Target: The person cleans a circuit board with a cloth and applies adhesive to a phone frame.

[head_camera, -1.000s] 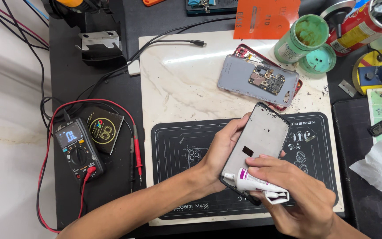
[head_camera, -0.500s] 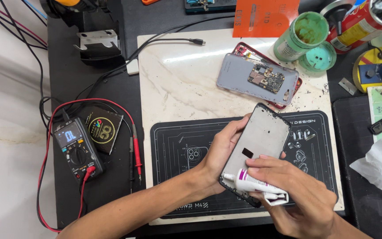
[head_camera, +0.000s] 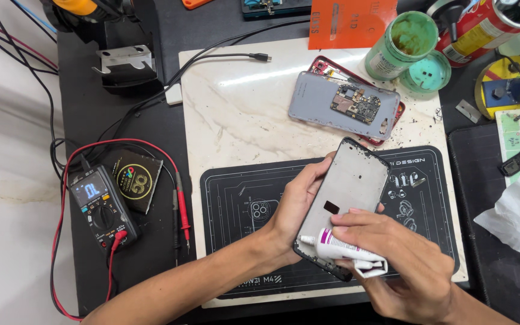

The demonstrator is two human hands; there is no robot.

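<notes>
Left hand [head_camera: 293, 207] grips the phone frame [head_camera: 347, 198] by its edge, tilted above the black work mat [head_camera: 236, 198]. Right hand [head_camera: 401, 259] pinches the white glue tube [head_camera: 344, 248], nozzle touching the frame's lower edge.

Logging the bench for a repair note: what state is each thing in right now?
Phone frame: tilted, held in left hand.
Glue tube: uncapped, gripped in right hand, nozzle at the frame's lower edge.
Second phone: back off, circuit board exposed.
Green jar: open, lid beside it.
Multimeter: display lit, leads plugged in.
</notes>
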